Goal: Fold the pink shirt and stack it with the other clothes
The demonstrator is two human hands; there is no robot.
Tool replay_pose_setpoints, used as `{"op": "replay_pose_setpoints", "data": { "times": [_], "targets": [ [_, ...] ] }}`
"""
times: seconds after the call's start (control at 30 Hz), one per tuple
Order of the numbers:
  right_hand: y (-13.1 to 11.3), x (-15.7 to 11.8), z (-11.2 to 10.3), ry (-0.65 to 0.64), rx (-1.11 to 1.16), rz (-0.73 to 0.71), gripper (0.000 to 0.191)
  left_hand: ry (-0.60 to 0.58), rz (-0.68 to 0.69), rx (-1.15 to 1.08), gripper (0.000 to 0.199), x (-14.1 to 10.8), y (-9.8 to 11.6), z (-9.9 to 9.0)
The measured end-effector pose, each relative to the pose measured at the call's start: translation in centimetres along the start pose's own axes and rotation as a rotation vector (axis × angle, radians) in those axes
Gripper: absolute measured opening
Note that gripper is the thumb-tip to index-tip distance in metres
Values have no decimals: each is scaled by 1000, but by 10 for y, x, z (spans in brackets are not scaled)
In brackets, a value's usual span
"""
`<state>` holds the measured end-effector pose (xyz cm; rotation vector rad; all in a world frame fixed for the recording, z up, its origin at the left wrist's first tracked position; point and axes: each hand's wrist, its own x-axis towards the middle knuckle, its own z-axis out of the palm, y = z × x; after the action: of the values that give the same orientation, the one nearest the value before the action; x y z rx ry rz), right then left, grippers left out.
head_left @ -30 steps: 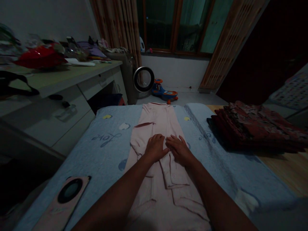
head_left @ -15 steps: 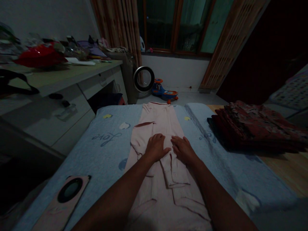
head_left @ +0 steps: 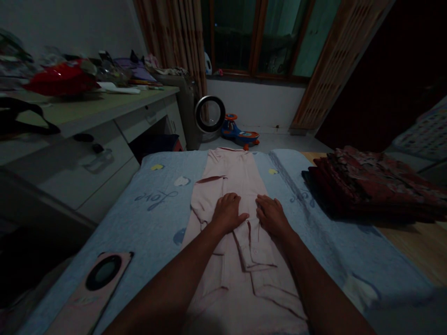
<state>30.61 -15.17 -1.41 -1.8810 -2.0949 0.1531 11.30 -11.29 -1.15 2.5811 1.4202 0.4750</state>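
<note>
A pale pink long-sleeved shirt [head_left: 239,170] lies lengthwise on the blue blanket [head_left: 153,223], collar at the far end and sleeves folded inward over its body. My left hand [head_left: 226,214] rests flat on the folded sleeve at mid-shirt, thumb out to the right. Close to the garment's right edge, my right hand [head_left: 274,217] touches the cloth with its fingers lightly bent and holds nothing. A buttoned cuff [head_left: 256,258] shows between my forearms.
A pink phone [head_left: 78,307] lies at the near left. Folded dark red and patterned clothes [head_left: 377,186] are stacked at the right. A cluttered desk [head_left: 146,104] stands left; beyond the blanket are a washing machine [head_left: 190,111] with its round door open and a ride-on toy [head_left: 239,135].
My right hand has slid slightly to the right across the shirt, widening the gap between my hands. The left hand stays in place on the sleeve.
</note>
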Motion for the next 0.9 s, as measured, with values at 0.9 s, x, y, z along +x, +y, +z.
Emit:
{"op": "replay_pose_setpoints", "data": {
  "times": [0.9],
  "targets": [
    [-2,-1,-4,-123,19,-58,45,-2,6,16,52,-1,1,-4]
  ]
}}
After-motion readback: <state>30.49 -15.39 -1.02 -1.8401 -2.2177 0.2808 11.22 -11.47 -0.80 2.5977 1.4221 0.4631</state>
